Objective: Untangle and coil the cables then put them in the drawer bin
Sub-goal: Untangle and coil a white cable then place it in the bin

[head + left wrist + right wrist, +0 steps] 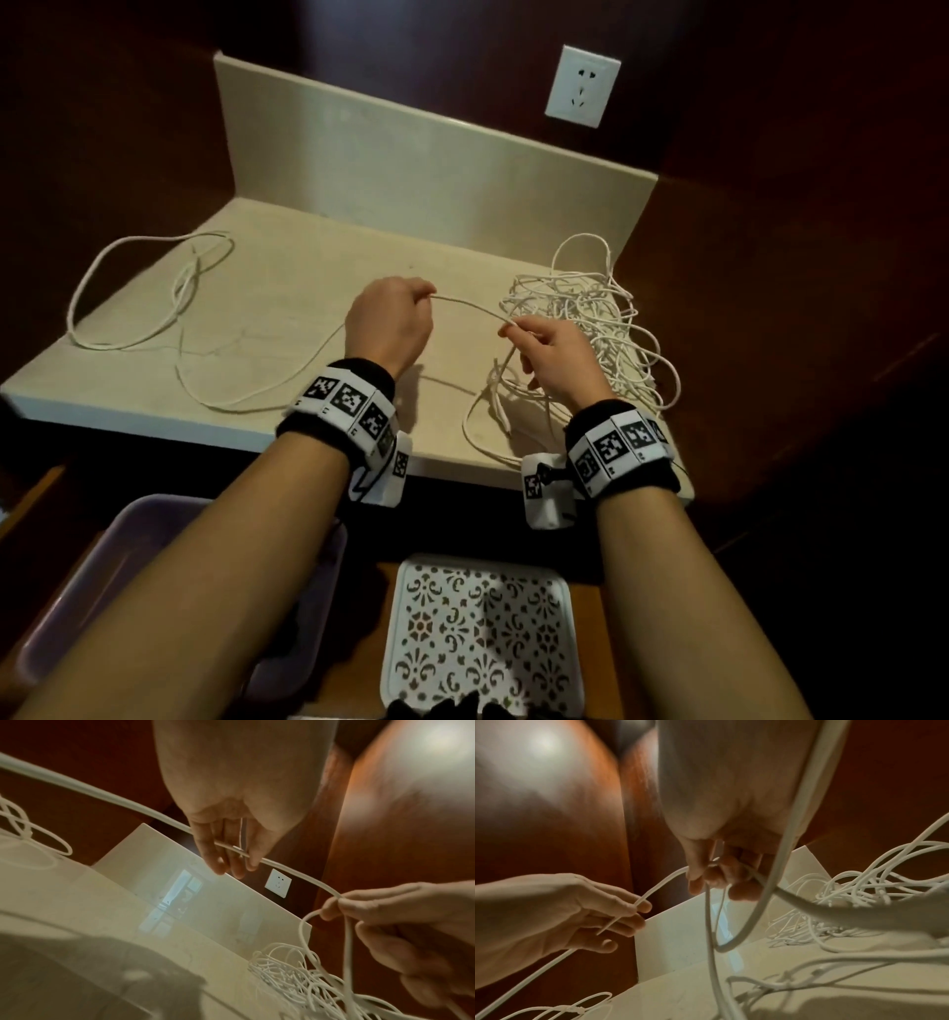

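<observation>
We see left hand (388,319) fingers (232,860) curled, pinching white cable (470,307) | right hand (557,354) fingers pinching the same cable, span raised between hands above tabletop (287,288) | tangled cable pile (590,318) on tabletop just right of right hand | loose loop (138,288) far left.

A pale cream tabletop (287,288) with a raised backsplash (411,169) of the same stone sits in a recess of dark reddish-brown wood panelling (796,205). A white wall socket (582,86) is mounted above the backsplash. Glossy panels catch a bright light reflection (442,738).
</observation>
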Action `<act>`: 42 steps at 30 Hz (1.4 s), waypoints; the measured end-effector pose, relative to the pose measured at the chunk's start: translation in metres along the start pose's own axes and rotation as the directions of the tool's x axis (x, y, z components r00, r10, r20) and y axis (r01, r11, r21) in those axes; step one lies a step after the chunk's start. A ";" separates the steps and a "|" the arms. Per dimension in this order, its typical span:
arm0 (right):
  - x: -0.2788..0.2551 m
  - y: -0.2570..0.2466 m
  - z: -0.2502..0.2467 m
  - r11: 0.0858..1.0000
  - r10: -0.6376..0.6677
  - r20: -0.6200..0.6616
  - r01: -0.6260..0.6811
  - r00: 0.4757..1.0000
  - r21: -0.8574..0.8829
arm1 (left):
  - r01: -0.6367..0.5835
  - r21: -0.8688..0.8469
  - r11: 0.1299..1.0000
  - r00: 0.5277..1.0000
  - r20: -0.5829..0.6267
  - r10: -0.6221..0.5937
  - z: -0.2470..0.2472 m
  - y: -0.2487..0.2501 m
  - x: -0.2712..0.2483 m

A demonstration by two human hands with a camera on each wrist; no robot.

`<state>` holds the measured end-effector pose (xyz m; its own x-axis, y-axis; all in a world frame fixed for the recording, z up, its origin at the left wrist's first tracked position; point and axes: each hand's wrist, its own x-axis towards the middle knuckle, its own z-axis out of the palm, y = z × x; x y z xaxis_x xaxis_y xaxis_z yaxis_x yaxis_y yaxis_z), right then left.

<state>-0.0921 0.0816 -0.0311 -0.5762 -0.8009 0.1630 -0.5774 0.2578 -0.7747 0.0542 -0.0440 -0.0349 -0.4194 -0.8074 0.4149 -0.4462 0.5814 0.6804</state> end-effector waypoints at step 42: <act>-0.016 -0.012 -0.005 0.986 0.037 0.118 -0.055 0.992 0.157 | 0.175 -0.360 0.916 0.981 -0.014 -0.193 0.006 -0.015 0.020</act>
<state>-0.0787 0.0942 -0.0218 -0.5250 -0.8489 0.0615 -0.4468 0.2133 -0.8688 0.0476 -0.0683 -0.0403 -0.3144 -0.9057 0.2844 -0.1976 0.3555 0.9135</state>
